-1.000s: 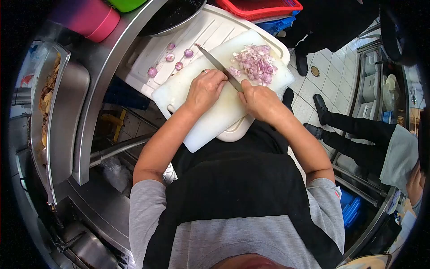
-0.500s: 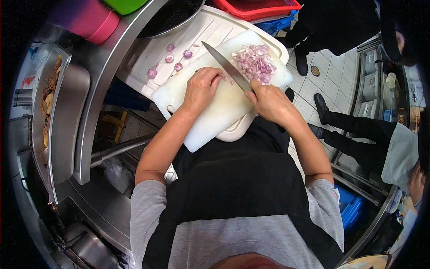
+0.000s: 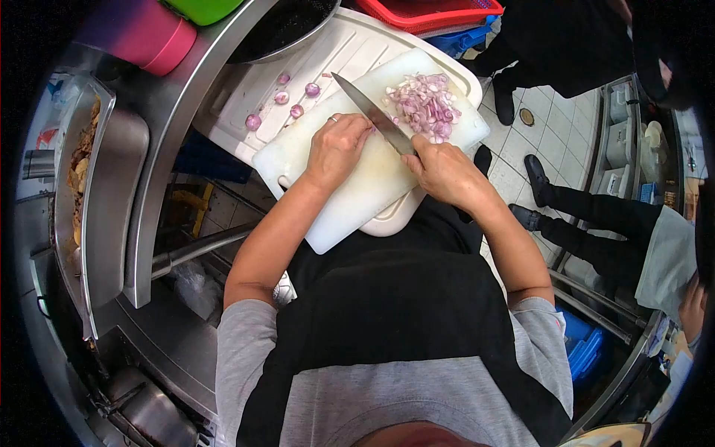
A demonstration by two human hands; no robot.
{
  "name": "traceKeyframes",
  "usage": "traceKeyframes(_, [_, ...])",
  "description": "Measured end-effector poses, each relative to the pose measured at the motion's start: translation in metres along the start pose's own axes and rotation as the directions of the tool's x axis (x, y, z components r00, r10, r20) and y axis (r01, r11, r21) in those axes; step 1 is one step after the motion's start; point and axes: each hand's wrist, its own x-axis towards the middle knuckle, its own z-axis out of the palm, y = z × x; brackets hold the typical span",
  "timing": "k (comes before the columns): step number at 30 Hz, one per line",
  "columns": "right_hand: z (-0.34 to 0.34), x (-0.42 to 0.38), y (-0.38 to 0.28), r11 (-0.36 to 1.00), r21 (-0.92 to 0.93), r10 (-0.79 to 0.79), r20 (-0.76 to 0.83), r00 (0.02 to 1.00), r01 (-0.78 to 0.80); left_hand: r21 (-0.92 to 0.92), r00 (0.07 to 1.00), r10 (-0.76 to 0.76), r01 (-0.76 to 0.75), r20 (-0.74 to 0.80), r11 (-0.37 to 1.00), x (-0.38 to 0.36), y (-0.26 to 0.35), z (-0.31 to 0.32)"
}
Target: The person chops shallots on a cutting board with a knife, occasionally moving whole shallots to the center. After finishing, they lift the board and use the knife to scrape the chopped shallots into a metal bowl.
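Note:
My right hand (image 3: pixel 445 170) is closed around the handle of a large knife (image 3: pixel 372 112), its blade angled up and to the left over the white cutting board (image 3: pixel 328 223). Fingers bent together, my left hand (image 3: pixel 337 151) presses on the board just left of the blade, on a small shallot piece that is mostly hidden. Sliced shallots (image 3: pixel 424 108) form a pile to the right of the knife. Several whole peeled shallots (image 3: pixel 253 121) lie beyond the board on the white lid-like surface (image 3: pixel 231 93).
A dark pan (image 3: pixel 287 33) and a red basket (image 3: pixel 428 13) stand at the far side. On the left are a metal counter (image 3: pixel 167 127) and a tray of food (image 3: pixel 82 164). Two people stand on the tiled floor (image 3: pixel 540 127) at the right.
The knife and my right hand have shifted slightly left, bringing the blade close to my left fingertips. At the right, the people's legs have moved a little.

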Motion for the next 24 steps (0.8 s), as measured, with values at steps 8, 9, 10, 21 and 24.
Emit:
traceKeyframes(8, [0.001,0.004,0.002,0.997,0.081,0.003,0.023,1.0,-0.005,0.019,0.999,0.009,-0.01,0.033,1.0,0.0,-0.002,0.0])
traceKeyframes(9, [0.001,0.005,0.004,0.994,0.113,0.004,0.022,1.0,-0.006,0.027,0.999,0.005,-0.006,0.041,1.0,0.0,-0.001,0.0])
traceKeyframes(10, [0.0,0.006,0.005,0.993,0.114,0.004,0.024,1.0,-0.006,0.027,0.999,0.004,-0.005,0.041,1.0,-0.001,-0.001,0.0])
traceKeyframes(21, [0.029,0.025,0.001,0.994,0.089,0.064,-0.005,0.998,-0.063,0.054,0.999,0.004,-0.007,0.05,0.998,-0.004,-0.004,0.002])
traceKeyframes(24, [0.016,0.026,0.009,0.997,0.076,0.018,-0.023,1.0,-0.016,0.052,0.999,-0.018,0.016,0.046,0.999,-0.001,0.001,-0.001])
